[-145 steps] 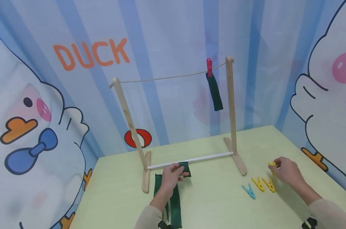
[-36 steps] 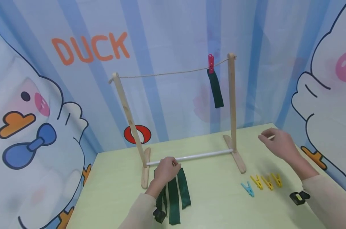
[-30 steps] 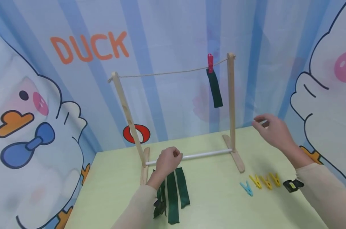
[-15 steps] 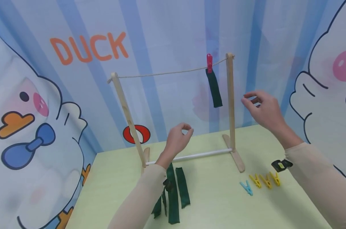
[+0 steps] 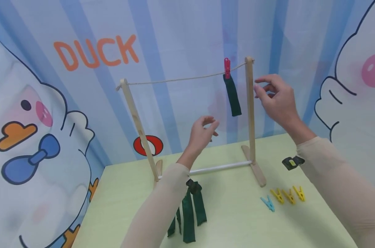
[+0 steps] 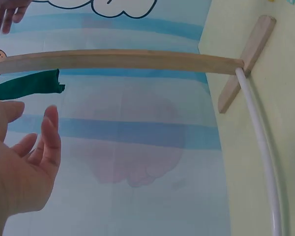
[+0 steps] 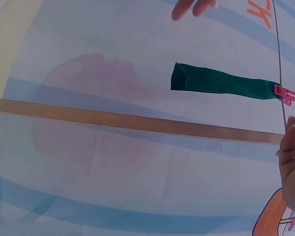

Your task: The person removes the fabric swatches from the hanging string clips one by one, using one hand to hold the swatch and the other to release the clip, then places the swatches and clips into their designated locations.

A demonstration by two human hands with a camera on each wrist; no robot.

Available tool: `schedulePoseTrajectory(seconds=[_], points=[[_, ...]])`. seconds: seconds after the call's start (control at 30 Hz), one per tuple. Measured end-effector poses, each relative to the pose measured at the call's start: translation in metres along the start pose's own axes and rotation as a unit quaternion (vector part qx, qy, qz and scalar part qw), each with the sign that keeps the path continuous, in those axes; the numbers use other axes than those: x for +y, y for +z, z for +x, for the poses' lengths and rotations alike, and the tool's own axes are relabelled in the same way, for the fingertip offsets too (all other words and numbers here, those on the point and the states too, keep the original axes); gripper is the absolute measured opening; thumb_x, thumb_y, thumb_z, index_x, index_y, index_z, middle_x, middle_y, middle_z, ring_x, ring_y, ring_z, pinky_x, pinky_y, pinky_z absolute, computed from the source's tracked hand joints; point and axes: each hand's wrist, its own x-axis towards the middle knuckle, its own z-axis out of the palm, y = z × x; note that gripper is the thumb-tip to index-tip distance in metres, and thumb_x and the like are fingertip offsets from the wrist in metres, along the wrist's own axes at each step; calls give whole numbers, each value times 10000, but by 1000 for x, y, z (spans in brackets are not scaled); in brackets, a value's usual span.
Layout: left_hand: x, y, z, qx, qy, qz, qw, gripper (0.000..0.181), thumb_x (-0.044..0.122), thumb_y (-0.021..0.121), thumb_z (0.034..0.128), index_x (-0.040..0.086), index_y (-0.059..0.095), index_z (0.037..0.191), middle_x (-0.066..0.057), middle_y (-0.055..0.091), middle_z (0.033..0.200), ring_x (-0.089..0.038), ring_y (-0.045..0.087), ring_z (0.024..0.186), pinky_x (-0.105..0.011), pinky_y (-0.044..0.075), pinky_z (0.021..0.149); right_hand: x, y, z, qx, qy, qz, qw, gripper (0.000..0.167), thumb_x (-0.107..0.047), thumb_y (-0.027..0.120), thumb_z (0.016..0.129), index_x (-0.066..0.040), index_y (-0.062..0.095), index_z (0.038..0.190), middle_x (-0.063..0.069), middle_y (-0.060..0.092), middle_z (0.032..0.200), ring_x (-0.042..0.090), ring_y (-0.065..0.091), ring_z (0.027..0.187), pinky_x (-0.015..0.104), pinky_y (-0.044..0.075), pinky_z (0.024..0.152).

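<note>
A green fabric strip (image 5: 232, 95) hangs from the string (image 5: 178, 80), held by a red clothespin (image 5: 227, 68) close to the right wooden post (image 5: 250, 110). My left hand (image 5: 202, 132) is raised in front of the stand, lower left of that strip, fingers loosely bent and holding nothing; in the left wrist view, thumb and fingers are apart. Just right of the post, my right hand (image 5: 277, 100) is up with fingers slightly bent around air. Several green strips (image 5: 188, 220) lie on the table below my left forearm, which partly covers them.
Three yellow clothespins (image 5: 288, 196) and a blue clothespin (image 5: 267, 203) lie at the table's right. A white rod (image 5: 221, 167) joins the stand's wooden feet. The left post (image 5: 134, 117) rises behind my left forearm. A duck-print curtain backs the table.
Earlier my left hand held a green strip and my right pinched a yellow clothespin; both now lie on the table. Both hands have since risen toward the hanging strip, the right also moving left.
</note>
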Motion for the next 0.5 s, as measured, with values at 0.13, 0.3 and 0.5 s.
schedulePoseTrajectory(seconds=[0.13,0.3,0.5], points=[[5,10,3,-189,-125,-465,9987,462,312,650,988,87,544,1377,-42,610,1328,-178,719,829,-308,571,657,-25,4,11,-16,-52,116,9999,251,-17,594,985,84,607,1214,204,593,1119,-45,593,713,124,480,663],[14,20,11,-192,-270,-895,9954,512,301,683,967,108,512,1410,-35,579,1382,-196,724,853,-324,580,682,-13,7,31,-213,-13,-125,9997,321,-105,625,988,-11,606,1294,126,611,1237,-7,617,715,131,492,708],[25,26,20,-170,-292,-1279,9912,495,255,692,964,109,515,1402,-48,594,1368,-211,727,839,-328,583,698,-17,11,48,-553,434,-286,9971,440,-258,603,1009,-140,527,1426,26,563,1358,75,664,764,198,534,784]])
